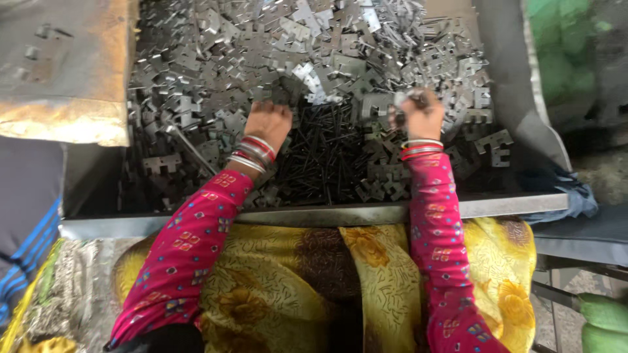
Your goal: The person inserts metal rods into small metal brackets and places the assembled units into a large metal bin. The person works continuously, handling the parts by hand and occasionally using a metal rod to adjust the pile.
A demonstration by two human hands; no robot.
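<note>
A big metal tray (314, 214) holds a heap of flat grey stamped metal plates (216, 72) and, in the middle near me, a dark pile of thin pins (324, 153). My left hand (267, 123) reaches into the heap at the edge of the pin pile, fingers curled down among the plates; what it holds is hidden. My right hand (418, 114) is raised slightly and closed around a small grey metal piece (407, 98). Both wrists wear red and silver bangles, and both sleeves are pink and patterned.
A rusty metal block (65, 65) overhangs the tray's left side. A long thin rod (190, 149) lies among the plates at left. Yellow patterned cloth (294, 281) covers my lap below the tray's front rim. Green sacks (559, 46) stand at right.
</note>
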